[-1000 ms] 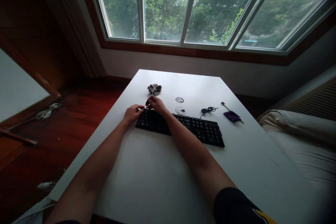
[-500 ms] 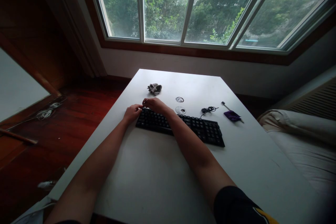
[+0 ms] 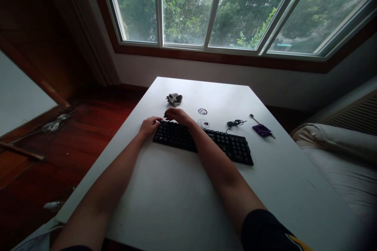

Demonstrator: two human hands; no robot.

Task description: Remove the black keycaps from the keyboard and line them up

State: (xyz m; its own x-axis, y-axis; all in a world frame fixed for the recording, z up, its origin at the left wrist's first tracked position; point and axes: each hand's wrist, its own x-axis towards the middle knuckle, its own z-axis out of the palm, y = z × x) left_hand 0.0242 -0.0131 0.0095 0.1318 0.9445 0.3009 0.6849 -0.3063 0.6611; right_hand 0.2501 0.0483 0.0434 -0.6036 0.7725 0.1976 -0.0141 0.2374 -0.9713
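Observation:
A black keyboard [image 3: 176,135] lies at a slant across the white table. My left hand [image 3: 149,126] grips its upper left corner, fingers bent and thumb along the edge. Just above the keyboard's top left keys, my right hand [image 3: 176,115] pinches a small dark piece [image 3: 165,116], about the size of a keycap; its exact shape is too small to make out. My right forearm hides part of the keyboard's middle. Beyond my right hand lies a crumpled grey cloth [image 3: 174,99].
Two round clear discs or lids [image 3: 202,112] lie behind the keyboard. To the right are a coiled black cable [image 3: 235,123], a thin brush [image 3: 255,117] and a purple cloth or pouch [image 3: 262,130]. A pale sofa [image 3: 326,153] stands beyond the table's right edge.
My right hand has shifted slightly right, away from my left thumb, with the small dark piece showing at its fingertips. My left hand stays at the keyboard's corner.

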